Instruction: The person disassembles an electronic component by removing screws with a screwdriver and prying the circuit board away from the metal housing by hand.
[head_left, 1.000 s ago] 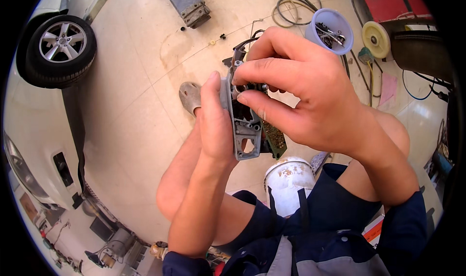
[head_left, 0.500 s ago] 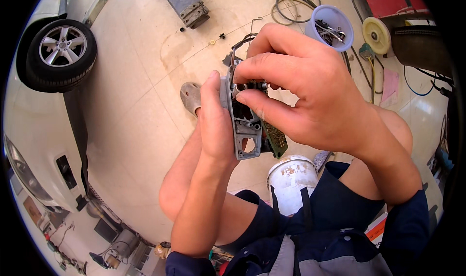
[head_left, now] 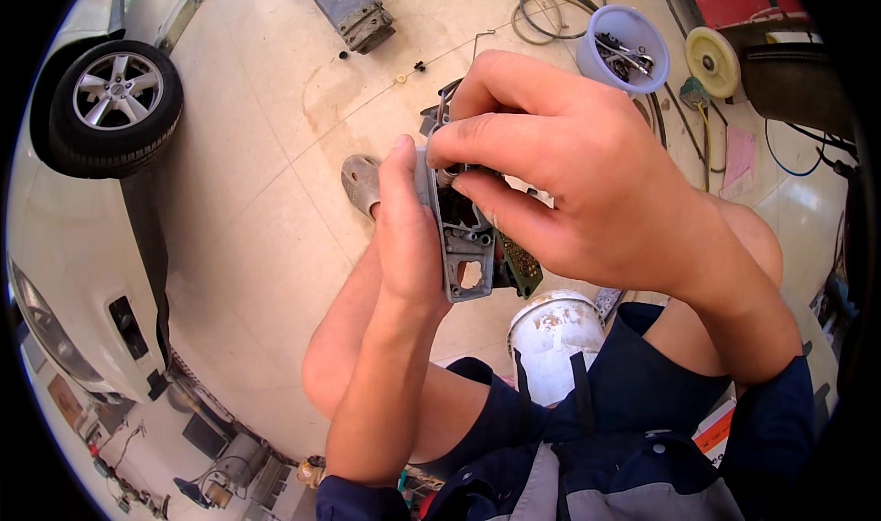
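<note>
Above my knees, my left hand [head_left: 408, 232] grips a grey cast-metal housing [head_left: 466, 292] along its left side, thumb resting on the rim. A green circuit board [head_left: 520, 269] with gold-coloured dots sticks out at the housing's lower right. Over the upper part of the housing, my right hand [head_left: 587, 172] is closed in a pinch at a small, round metallic part [head_left: 447, 175], mostly hidden by the thumb and forefinger. A bent cable or wire [head_left: 447, 94] shows at the far end, partly behind my right hand.
Between my legs stands a white bucket [head_left: 555, 338]. Far right is a pale blue tub [head_left: 627, 37] with metal parts, near hoses and a cream reel [head_left: 713, 62]. A white car with a wheel [head_left: 117, 90] is at left. Small black bits and a grey post foot [head_left: 367, 26] are on the floor ahead.
My right thumb and forefinger have shifted slightly left and down over the housing, still pinching. The left hand keeps the housing in almost the same place.
</note>
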Demonstrator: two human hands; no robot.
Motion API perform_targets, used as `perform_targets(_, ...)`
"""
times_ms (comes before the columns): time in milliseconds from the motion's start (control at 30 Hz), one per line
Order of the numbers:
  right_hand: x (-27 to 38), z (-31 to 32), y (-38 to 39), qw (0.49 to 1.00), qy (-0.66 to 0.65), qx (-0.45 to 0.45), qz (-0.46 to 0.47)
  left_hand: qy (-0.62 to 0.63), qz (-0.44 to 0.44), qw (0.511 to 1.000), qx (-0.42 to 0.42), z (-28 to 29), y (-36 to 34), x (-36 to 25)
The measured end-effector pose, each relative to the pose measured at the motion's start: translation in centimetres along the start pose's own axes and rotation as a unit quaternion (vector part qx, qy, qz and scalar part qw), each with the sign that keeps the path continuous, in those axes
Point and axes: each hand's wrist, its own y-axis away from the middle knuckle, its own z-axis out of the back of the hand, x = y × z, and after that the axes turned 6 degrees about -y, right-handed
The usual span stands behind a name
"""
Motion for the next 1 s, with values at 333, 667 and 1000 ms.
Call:
perform_targets(333, -0.3, 0.3, 0.0, 1.000, 0.004, 0.013, -0.001, 0.022, -0.007, 1.000, 0.015, 0.0, -0.3, 0.3)
perform_targets(667, -0.3, 0.7, -0.2, 1.000, -0.004, 0.016, -0.001, 0.122, 0.052, 0.986, 0.100, 0.7, 0.1, -0.5)
perform_targets(1000, 0.3, 0.8, -1.4, 0.998, 0.002, -0.015, 0.059, 0.250, 0.029, 0.947, 0.199, 0.6, 0.5, 0.0)
